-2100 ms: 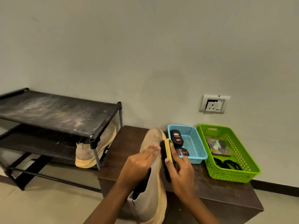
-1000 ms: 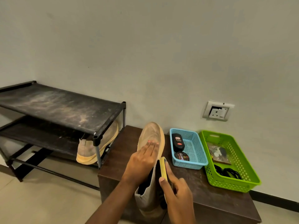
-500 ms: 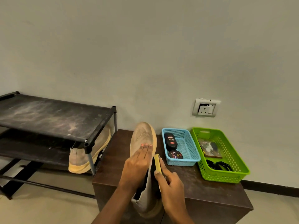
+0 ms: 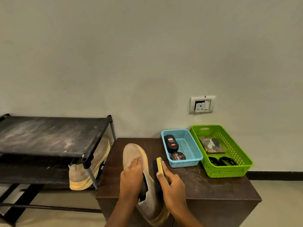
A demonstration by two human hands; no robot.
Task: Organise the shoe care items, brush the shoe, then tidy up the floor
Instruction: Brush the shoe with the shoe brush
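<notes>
A beige suede shoe [image 4: 133, 152] with a yellow sole lies on the dark brown cabinet [image 4: 213, 189], toe pointing to the wall. My left hand [image 4: 132, 176] rests flat on its upper, fingers straight. My right hand [image 4: 172, 182] grips a shoe brush [image 4: 158, 166] with a yellow back and black bristles, held against the shoe's right side. A blue basket [image 4: 194, 158] holds a black polish bottle [image 4: 171, 142] and a round polish tin [image 4: 177, 156]. A green basket [image 4: 242, 167] holds black laces [image 4: 221, 160] and a packet [image 4: 211, 145].
A black two-tier shoe rack [image 4: 49, 136] stands to the left, with the matching beige shoe [image 4: 88, 169] leaning under its top shelf. A wall socket [image 4: 202, 104] sits above the baskets. Tiled floor [image 4: 278, 202] surrounds the cabinet.
The brush has slid back along the shoe's right side from the toe toward the middle, then slightly forward. My left hand stays flat on the upper. The camera has shifted a little.
</notes>
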